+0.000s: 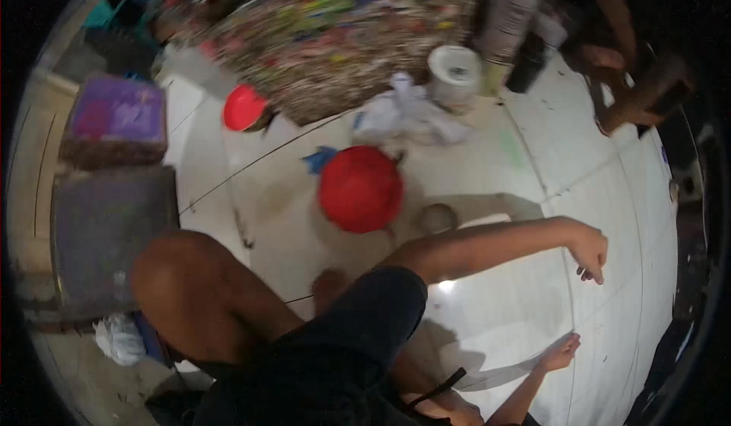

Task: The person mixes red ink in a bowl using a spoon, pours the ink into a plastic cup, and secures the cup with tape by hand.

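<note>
My left hand (pixel 590 252) hangs over the tiled floor at the right, its bare forearm stretched across the middle from a dark sleeve. Its fingers curl downward, and a small dark spot shows between them; I cannot make out what it is. Below it, closer to me, my right hand (pixel 562 352) comes in from the lower edge with its fingers drawn together. Anything inside it is hidden. A glossy white sheet or board (pixel 502 304) lies beneath my left forearm, catching a bright reflection. Left of that forearm sits a round red object (pixel 360 190), blurred.
Beyond the red object lie a blue scrap (pixel 320 159), a white cloth (pixel 411 118) and a white tub (pixel 454 76). A multicoloured heap (pixel 335 45) fills the far side, near a red cup (pixel 245 108). Purple-topped box (pixel 118 114) and grey box (pixel 114 228) stand left, beside my bent knee (pixel 179 274).
</note>
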`<state>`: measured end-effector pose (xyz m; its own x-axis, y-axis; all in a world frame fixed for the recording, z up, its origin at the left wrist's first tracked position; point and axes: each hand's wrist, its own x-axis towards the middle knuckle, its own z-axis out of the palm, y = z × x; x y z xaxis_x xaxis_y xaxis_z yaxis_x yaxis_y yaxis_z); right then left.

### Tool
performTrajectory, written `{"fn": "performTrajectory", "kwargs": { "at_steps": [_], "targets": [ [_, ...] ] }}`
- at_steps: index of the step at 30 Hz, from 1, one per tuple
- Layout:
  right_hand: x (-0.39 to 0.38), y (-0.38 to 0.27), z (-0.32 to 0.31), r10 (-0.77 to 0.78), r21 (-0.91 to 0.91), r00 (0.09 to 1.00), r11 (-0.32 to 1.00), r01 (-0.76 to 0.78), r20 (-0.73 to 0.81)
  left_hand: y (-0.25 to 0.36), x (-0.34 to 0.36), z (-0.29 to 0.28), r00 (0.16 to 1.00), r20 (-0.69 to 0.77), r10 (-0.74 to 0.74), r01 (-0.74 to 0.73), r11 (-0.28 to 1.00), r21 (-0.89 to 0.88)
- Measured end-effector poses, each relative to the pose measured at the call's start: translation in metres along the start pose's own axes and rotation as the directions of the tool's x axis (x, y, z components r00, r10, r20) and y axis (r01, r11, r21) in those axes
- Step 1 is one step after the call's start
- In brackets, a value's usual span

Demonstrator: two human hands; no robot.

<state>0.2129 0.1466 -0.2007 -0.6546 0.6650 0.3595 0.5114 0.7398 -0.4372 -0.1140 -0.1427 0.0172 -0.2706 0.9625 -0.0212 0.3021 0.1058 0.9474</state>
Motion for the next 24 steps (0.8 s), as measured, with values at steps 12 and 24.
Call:
{"fn": "performTrajectory", "kwargs": {
  "at_steps": [12,24],
  "targets": [
    [-0.007,-0.334,0.018,-0.395,0.504,0.917,0.805,0.314,0.060,0.087,-0.459,-0.130,0.931,-0.317,-0.180,0.161,0.983,-0.086],
    [-0.109,-0.535,0.107,-0.413,0.587,0.460,0.733,-0.344,0.786,-0.169,-0.788,-0.106,-0.605,-0.728,-0.321,0.295,0.760,-0.580]
  ]
}}
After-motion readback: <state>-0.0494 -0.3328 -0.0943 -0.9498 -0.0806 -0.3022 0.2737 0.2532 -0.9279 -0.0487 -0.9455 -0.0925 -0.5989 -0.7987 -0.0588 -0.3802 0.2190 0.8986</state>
